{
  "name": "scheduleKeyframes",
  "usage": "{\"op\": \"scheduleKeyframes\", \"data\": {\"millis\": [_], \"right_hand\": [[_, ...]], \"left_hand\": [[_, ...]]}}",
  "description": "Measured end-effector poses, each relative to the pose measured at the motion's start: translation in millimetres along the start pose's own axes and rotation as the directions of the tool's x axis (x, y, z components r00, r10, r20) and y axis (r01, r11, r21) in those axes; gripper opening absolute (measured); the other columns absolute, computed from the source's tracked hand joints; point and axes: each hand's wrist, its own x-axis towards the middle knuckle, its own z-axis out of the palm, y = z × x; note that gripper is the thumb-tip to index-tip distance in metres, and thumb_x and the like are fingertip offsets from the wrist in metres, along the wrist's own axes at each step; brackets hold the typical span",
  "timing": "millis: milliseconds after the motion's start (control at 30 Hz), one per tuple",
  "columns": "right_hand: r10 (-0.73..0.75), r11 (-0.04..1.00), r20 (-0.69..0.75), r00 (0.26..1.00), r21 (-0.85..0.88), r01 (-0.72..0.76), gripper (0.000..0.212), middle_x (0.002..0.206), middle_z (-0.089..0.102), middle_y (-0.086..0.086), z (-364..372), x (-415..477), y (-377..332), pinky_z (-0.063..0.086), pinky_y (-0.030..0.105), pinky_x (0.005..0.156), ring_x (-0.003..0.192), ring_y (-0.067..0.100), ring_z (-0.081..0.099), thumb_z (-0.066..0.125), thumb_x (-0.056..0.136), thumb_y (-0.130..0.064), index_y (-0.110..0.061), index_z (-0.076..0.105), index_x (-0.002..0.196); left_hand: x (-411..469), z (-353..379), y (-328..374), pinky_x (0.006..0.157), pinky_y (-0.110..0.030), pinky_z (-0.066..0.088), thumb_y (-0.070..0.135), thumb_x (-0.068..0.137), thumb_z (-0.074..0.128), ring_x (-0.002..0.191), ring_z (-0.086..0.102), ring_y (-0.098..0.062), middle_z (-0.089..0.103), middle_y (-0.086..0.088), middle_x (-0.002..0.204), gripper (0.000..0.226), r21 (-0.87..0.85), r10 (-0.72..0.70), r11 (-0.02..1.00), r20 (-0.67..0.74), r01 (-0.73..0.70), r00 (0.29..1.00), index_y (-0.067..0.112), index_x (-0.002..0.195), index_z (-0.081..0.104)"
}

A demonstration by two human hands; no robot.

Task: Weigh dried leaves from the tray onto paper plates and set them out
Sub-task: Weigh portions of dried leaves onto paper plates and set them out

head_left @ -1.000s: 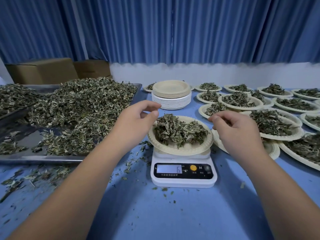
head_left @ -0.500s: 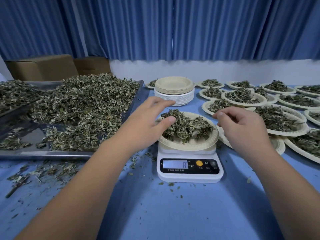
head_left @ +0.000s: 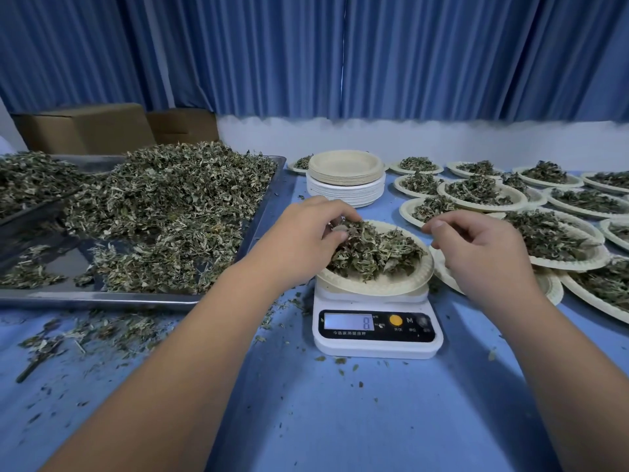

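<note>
A white kitchen scale (head_left: 376,338) stands on the blue table, its display ending in 8. On it sits a paper plate (head_left: 391,286) heaped with dried leaves (head_left: 374,250). My left hand (head_left: 306,233) reaches over the plate's left side and pinches some of the leaves on the heap between curled fingers and thumb. My right hand (head_left: 483,247) hovers over the plate's right rim with fingers curled and thumb against the fingertips; whether it holds a leaf is hidden. A big metal tray (head_left: 136,296) on the left carries a large pile of dried leaves (head_left: 163,206).
A stack of empty paper plates (head_left: 345,180) stands behind the scale. Several filled plates (head_left: 483,192) cover the table at right, some overlapping. Cardboard boxes (head_left: 85,129) sit behind the tray. Loose leaf bits (head_left: 85,335) litter the table in front of the tray.
My left hand came down from above the plate's left edge onto the heap and closed its fingers on leaves. The scale reading went from 6 to 8. My right hand stayed by the right rim.
</note>
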Motion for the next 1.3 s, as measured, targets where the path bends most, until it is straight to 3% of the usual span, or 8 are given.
{"op": "scheduleKeyframes", "data": {"millis": [100,400,600,800,900,1067,1167,1300], "right_hand": [[0.0,1.0,0.0,1.0,0.002,0.0,0.027,0.071,0.064,0.013,0.1,0.5,0.3,0.031,0.016,0.039,0.042,0.007,0.039,0.057,0.091,-0.019,-0.034,0.068,0.072],[0.022,1.0,-0.021,1.0,0.014,-0.021,0.026,0.069,0.063,0.007,-1.1,1.2,2.0,0.036,0.02,0.044,0.044,0.006,0.042,0.057,0.09,-0.021,-0.033,0.069,0.071],[0.025,1.0,-0.033,0.999,0.0,-0.025,0.024,0.07,0.065,0.008,-2.6,0.5,0.7,0.036,0.023,0.047,0.043,0.008,0.044,0.057,0.091,-0.019,-0.031,0.07,0.074],[0.038,0.999,-0.022,0.999,0.006,-0.038,0.023,0.071,0.064,0.013,-3.3,-0.2,-0.9,0.033,0.024,0.049,0.043,0.009,0.04,0.057,0.091,-0.019,-0.029,0.07,0.075],[0.041,0.999,-0.015,0.999,0.003,-0.041,0.023,0.071,0.062,0.016,-3.2,-0.5,-1.6,0.031,0.023,0.047,0.042,0.008,0.038,0.056,0.091,-0.018,-0.028,0.07,0.075],[0.041,0.999,-0.012,0.999,-0.003,-0.041,0.024,0.067,0.061,0.015,-3.1,-1.1,-1.8,0.032,0.023,0.045,0.041,0.006,0.037,0.056,0.091,-0.018,-0.029,0.07,0.075],[0.042,0.999,-0.019,0.999,-0.004,-0.042,0.025,0.072,0.065,0.014,-3.6,-1.2,-1.9,0.034,0.024,0.046,0.04,0.006,0.039,0.056,0.091,-0.019,-0.031,0.069,0.074],[0.037,0.999,-0.03,0.999,-0.03,-0.038,0.026,0.067,0.065,0.007,-3.8,-1.2,-1.7,0.035,0.024,0.046,0.04,0.006,0.04,0.056,0.091,-0.019,-0.034,0.068,0.073]], "left_hand": [[-1.3,-0.2,2.9,0.071,-0.008,0.038,0.012,0.091,0.064,0.079,0.052,-0.004,0.06,0.004,0.09,0.019,-0.101,-0.005,0.995,-0.089,-0.004,0.996,0.026,0.103,0.069],[-3.9,-2.3,9.1,0.074,-0.032,0.053,0.002,0.092,0.061,0.073,0.057,-0.007,0.064,0.001,0.084,0.03,-0.578,-0.228,0.812,-0.186,0.081,0.956,0.032,0.092,0.065],[-7.3,-20.3,-3.3,0.07,-0.019,0.054,-0.004,0.092,0.058,0.073,0.062,-0.002,0.068,0.011,0.08,0.031,-0.647,-0.29,0.762,-0.295,0.033,0.91,0.026,0.091,0.065],[-20.4,-58.1,-42.8,0.059,-0.013,0.049,0.007,0.093,0.06,0.079,0.065,-0.007,0.067,0.009,0.091,0.028,-0.523,-0.428,0.843,-0.505,0.129,0.75,0.035,0.093,0.063],[-24.0,-64.2,-66.1,0.044,-0.016,0.041,0.015,0.094,0.059,0.067,0.059,-0.01,0.064,0.009,0.09,0.019,-0.331,-0.495,0.868,-0.538,0.369,0.683,0.031,0.103,0.064],[-26.4,-57.4,-82.0,0.049,-0.027,0.041,0.027,0.096,0.054,0.061,0.057,-0.018,0.059,-0.004,0.105,0.03,0.054,-0.592,0.759,-0.356,0.649,0.723,0.021,0.125,0.057],[-23.5,-51.2,-78.1,0.05,-0.025,0.038,0.031,0.095,0.053,0.059,0.058,-0.017,0.055,-0.008,0.12,0.027,0.073,-0.547,0.793,-0.35,0.605,0.76,0.023,0.12,0.06],[-18.2,-34.1,-56.7,0.063,-0.02,0.036,0.024,0.094,0.055,0.07,0.05,0.003,0.059,0.0,0.11,0.018,0.032,-0.355,0.917,-0.387,0.397,0.851,0.024,0.107,0.067]]}}
